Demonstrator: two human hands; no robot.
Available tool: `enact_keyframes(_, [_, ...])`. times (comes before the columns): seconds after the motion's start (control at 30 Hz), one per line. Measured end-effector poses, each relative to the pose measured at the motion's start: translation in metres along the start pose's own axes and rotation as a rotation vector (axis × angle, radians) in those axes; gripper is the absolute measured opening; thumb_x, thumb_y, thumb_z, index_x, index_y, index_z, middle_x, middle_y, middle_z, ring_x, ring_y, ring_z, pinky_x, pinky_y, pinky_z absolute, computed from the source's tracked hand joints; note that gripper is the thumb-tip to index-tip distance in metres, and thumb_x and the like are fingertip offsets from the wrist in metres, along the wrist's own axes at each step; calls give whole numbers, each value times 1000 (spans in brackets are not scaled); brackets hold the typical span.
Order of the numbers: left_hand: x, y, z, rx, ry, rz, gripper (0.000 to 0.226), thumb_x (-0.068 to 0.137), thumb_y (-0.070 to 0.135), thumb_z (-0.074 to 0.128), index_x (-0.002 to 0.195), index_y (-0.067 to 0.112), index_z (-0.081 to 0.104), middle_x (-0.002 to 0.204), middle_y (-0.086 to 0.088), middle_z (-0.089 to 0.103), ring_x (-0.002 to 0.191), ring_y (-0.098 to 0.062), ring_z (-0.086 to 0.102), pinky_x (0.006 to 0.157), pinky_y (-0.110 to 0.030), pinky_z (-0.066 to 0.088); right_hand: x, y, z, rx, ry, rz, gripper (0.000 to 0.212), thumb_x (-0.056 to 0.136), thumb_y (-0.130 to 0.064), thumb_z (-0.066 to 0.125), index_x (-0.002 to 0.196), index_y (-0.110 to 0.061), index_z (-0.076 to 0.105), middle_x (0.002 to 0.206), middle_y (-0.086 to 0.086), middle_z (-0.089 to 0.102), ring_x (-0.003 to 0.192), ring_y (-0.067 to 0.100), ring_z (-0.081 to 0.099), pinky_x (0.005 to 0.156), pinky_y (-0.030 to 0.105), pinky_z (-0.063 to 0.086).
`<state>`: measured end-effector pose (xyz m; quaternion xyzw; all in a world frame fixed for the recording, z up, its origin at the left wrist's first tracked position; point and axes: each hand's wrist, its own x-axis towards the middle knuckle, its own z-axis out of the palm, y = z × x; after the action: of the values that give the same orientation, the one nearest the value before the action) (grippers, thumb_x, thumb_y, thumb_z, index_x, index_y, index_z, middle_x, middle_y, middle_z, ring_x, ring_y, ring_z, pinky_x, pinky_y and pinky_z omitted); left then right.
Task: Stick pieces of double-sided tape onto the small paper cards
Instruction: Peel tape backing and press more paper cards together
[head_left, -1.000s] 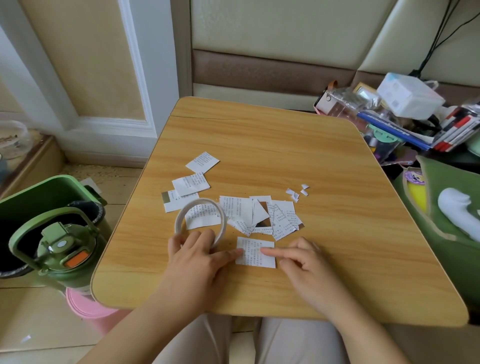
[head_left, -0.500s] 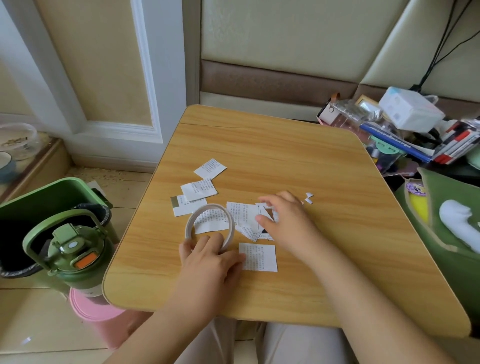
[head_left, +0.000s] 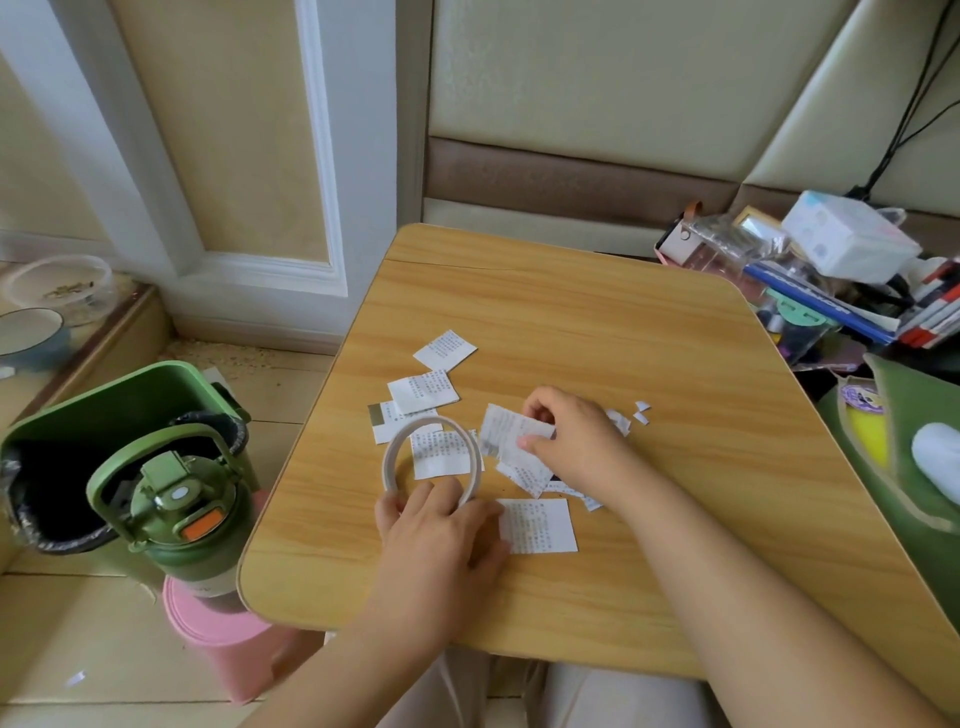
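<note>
Several small printed paper cards lie on the wooden table (head_left: 675, 364). A white ring of double-sided tape (head_left: 390, 457) stands near the front left, and my left hand (head_left: 436, 540) holds its near edge. My right hand (head_left: 571, 441) pinches one paper card (head_left: 506, 434) and tilts it up off the pile of cards (head_left: 530, 475). One card (head_left: 540, 525) lies flat just right of my left hand. Further cards (head_left: 444, 349) (head_left: 423, 391) lie behind the roll.
Tiny paper scraps (head_left: 641, 411) lie right of my right hand. A green bottle (head_left: 182, 509) on a pink stool (head_left: 218, 639) and a green bin (head_left: 93, 415) stand left of the table. Cluttered boxes (head_left: 847, 244) and a green bag (head_left: 909, 447) crowd the right side.
My right hand left the front card, reached back to the pile and lifted one card by its edge. My left hand stayed on the tape roll. The camera view shifted slightly.
</note>
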<state>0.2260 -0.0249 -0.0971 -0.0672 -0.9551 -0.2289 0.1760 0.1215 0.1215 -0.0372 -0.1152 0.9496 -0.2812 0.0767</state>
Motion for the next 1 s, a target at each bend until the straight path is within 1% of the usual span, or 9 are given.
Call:
enact_keyframes(0.07, [0, 0, 0, -1, -1, -10, 25, 60, 42, 70, 81, 29, 72, 72, 10, 52, 70, -18, 60, 70, -27, 12, -6, 1, -2, 137, 97, -2, 8, 88, -15, 64, 82, -20, 61, 76, -11, 57, 59, 6, 45, 52, 15, 36])
enact_keyframes(0.2, [-1, -1, 2, 21, -8, -32, 30, 61, 46, 65, 85, 29, 71, 74, 11, 49, 73, -17, 59, 77, -34, 25, -25, 9, -20, 332, 236, 17, 8, 90, -24, 63, 88, -20, 71, 81, -7, 70, 71, 7, 61, 64, 22, 46])
enact_keyframes(0.33, [-1, 0, 2, 33, -3, -48, 32, 62, 48, 63, 86, 29, 72, 74, 10, 48, 73, -19, 59, 76, -36, 28, -50, 25, -29, 452, 75, 107, 14, 88, -24, 65, 77, -17, 67, 65, -9, 63, 58, 7, 53, 62, 32, 47])
enact_keyframes(0.47, [-1, -1, 2, 49, -16, -45, 36, 69, 53, 51, 87, 31, 72, 75, 10, 47, 74, -19, 57, 74, -35, 28, -71, 34, -7, 432, -39, 156, 14, 85, -19, 70, 73, -14, 63, 60, -8, 62, 54, 6, 50, 56, 22, 40])
enact_keyframes(0.57, [-2, -1, 0, 52, -38, -38, 37, 71, 54, 47, 88, 32, 73, 75, 10, 46, 75, -19, 57, 74, -37, 29, -75, 32, 11, 346, 18, 134, 19, 83, -21, 72, 74, -9, 61, 57, -6, 47, 55, 7, 40, 57, 23, 35])
enact_keyframes(0.63, [-2, -1, -1, 51, -56, -40, 38, 72, 54, 46, 88, 33, 73, 75, 10, 46, 75, -19, 57, 74, -38, 30, -75, 29, 18, 282, 108, 125, 20, 83, -20, 71, 75, -4, 62, 48, -13, 41, 49, 3, 36, 51, 16, 31])
enact_keyframes(0.77, [-2, 0, 0, 44, -65, -49, 40, 72, 54, 46, 89, 32, 74, 75, 11, 45, 77, -19, 57, 76, -37, 29, -76, 23, 26, 205, 193, 131, 28, 84, -23, 68, 74, 1, 58, 51, -7, 41, 49, 8, 32, 49, 22, 29])
enact_keyframes(0.93, [-3, 0, -2, 28, -46, -43, 37, 74, 50, 47, 92, 29, 72, 77, 11, 48, 78, -19, 57, 75, -35, 25, -76, 22, 33, 147, 238, 160, 37, 84, -27, 67, 63, -5, 45, 52, -2, 38, 53, 15, 33, 51, 29, 30])
enact_keyframes(1.0, [-3, 0, -3, 23, -36, -41, 35, 75, 46, 46, 91, 28, 72, 76, 10, 50, 77, -19, 58, 75, -35, 26, -76, 20, 35, 126, 240, 166, 37, 84, -28, 66, 64, -5, 45, 53, 1, 40, 53, 17, 34, 51, 30, 32])
